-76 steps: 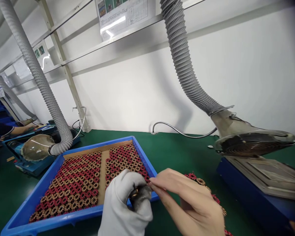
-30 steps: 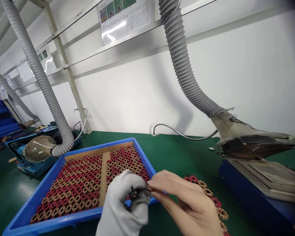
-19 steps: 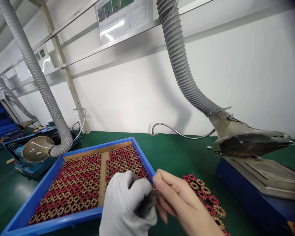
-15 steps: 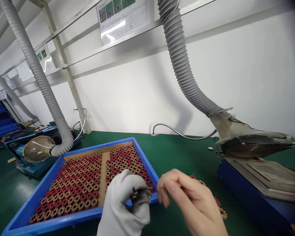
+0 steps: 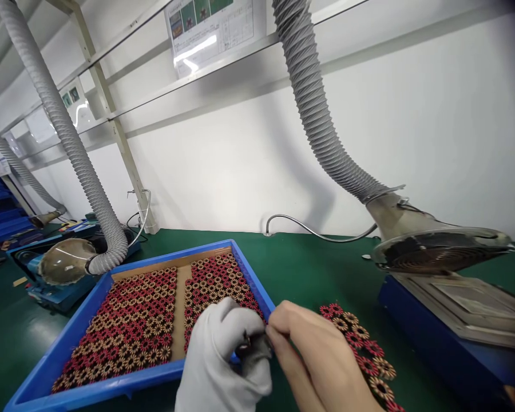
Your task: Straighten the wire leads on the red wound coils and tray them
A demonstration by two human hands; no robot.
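Note:
My left hand, in a white glove with darkened fingertips, is curled around a small dark object that I cannot make out. It is over the near right part of a blue tray. My bare right hand is pinched, its fingertips touching the gloved fingertips; whatever they grip is hidden. Inside the tray, red and tan ring-shaped parts lie in two blocks with a brown strip between them. More such rings lie on the green table, right of my right hand.
A blue device with a metal top stands at the right under an extraction hood on a grey hose. At the left, another hood hangs over a teal device. A thin metal tube runs along the wall.
My right hand has moved left and its fingers have closed against my gloved left fingertips. My left hand has shifted slightly right. More of the loose rings on the table now show.

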